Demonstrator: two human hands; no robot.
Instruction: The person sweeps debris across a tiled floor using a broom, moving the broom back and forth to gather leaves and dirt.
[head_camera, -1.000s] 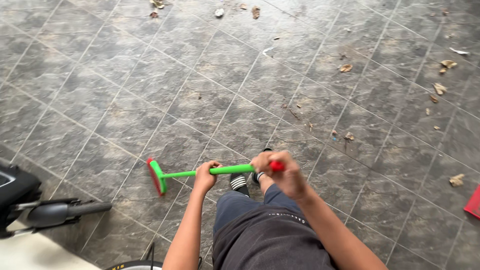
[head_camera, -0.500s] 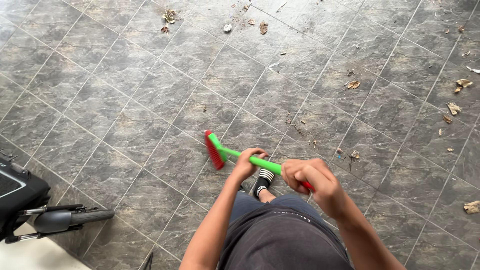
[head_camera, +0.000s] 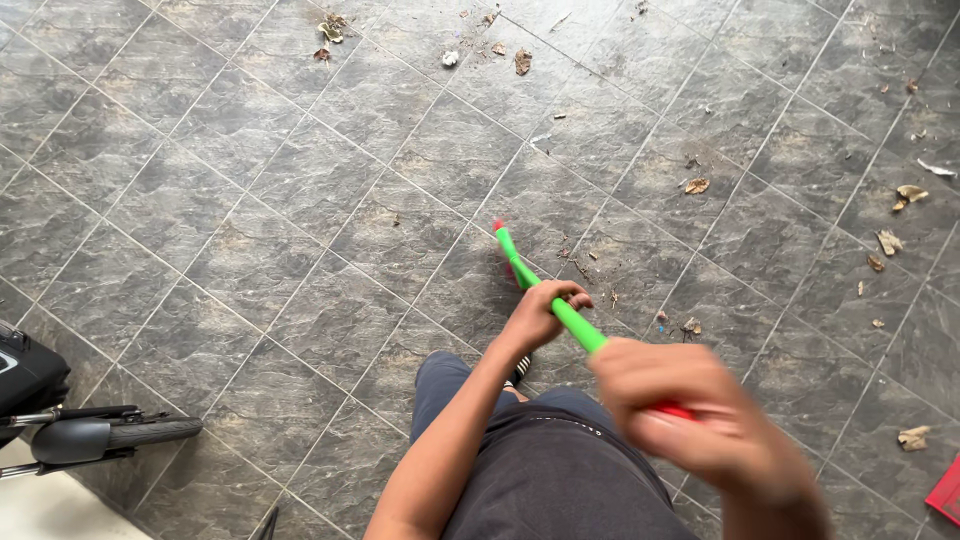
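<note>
I hold a broom with a bright green handle (head_camera: 540, 295) and a red head low on the floor ahead of me. My left hand (head_camera: 540, 312) grips the middle of the handle. My right hand (head_camera: 690, 410), blurred by motion, is closed on the handle's near end, where a red grip shows. The handle slants from lower right up to the left, its head over the grey tiled floor (head_camera: 300, 200). My dark trousers and a shoe show below my arms.
Dry leaves (head_camera: 905, 195) and small bits of litter (head_camera: 520, 60) lie scattered across the far and right tiles. A black vehicle's front wheel (head_camera: 110, 435) stands at the lower left by a pale ledge. A red object (head_camera: 945, 495) sits at the lower right edge.
The broom head has swung from my left side toward the right and further ahead. Both hands moved right with it, and the right hand has come closer to the camera.
</note>
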